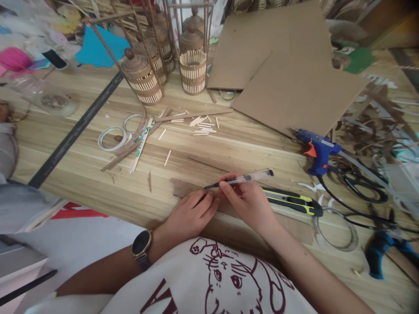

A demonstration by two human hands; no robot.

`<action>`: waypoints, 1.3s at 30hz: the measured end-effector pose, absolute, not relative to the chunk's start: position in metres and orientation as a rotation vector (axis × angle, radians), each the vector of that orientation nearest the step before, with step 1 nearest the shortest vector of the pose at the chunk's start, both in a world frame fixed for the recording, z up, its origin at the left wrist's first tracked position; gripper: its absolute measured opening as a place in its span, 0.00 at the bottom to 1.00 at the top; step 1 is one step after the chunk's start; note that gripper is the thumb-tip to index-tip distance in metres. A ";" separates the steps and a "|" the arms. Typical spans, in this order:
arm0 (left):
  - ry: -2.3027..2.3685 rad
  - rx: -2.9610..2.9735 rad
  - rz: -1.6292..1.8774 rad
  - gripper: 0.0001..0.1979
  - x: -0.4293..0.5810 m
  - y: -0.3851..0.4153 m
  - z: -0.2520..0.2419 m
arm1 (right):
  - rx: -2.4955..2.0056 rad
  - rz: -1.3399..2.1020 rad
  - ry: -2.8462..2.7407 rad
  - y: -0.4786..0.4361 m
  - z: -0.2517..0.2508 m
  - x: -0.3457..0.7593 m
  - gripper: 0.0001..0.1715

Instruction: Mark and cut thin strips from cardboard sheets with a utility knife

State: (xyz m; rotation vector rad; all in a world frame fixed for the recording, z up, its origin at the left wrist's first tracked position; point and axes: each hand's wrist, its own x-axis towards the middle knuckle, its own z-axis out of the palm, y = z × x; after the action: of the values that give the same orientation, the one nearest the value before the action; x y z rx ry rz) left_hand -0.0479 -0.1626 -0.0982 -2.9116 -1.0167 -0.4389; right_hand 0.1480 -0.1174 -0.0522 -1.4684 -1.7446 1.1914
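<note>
Near the table's front edge, my right hand (247, 198) is closed around a clear-barrelled pen (257, 175), its dark tip pointing left. The tip meets or hovers just over a brown cardboard strip (183, 187); I cannot tell which. Lying flat on that strip, my left hand (196, 211) has its fingers stretched out beside the pen tip. A yellow-and-black utility knife (291, 201) rests just right of my right hand. Small pale sticks (203, 125) lie scattered beyond my hands.
Lidded stick-and-cardboard cylinders (140, 80) stand at the back, beside large cardboard sheets (294, 91). To the right are a blue glue gun (319, 152) with its cord, a tape roll (337, 231) and pliers (379, 250). A long black ruler (78, 126) lies left, near another person's sleeve (8, 150).
</note>
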 end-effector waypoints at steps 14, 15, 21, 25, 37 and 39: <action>-1.018 -2.912 -0.306 0.20 -0.046 -0.163 -0.091 | -1.524 1.128 -1.849 -0.121 -0.040 0.176 0.18; -1.018 -2.910 -0.296 0.21 -0.046 -0.163 -0.091 | -1.532 1.110 -1.849 -0.123 -0.040 0.180 0.19; -1.006 -2.841 -0.335 0.18 -0.044 -0.163 -0.088 | -1.605 1.047 -1.819 -0.133 -0.037 0.201 0.22; -0.992 -2.861 -0.243 0.18 -0.041 -0.160 -0.081 | -1.598 1.053 -1.806 -0.137 -0.037 0.207 0.22; -0.952 -2.898 0.082 0.22 -0.027 -0.151 -0.064 | -1.598 1.033 -1.861 -0.137 -0.033 0.206 0.21; -0.954 -2.895 0.114 0.23 -0.025 -0.150 -0.064 | -1.600 1.040 -1.860 -0.137 -0.034 0.206 0.20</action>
State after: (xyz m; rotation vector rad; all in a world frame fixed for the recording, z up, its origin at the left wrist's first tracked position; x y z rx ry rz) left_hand -0.0255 -0.1502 -0.0636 -2.8946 -0.9539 0.1137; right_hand 0.2065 -0.1371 -0.0335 -1.6000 -1.8599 1.0399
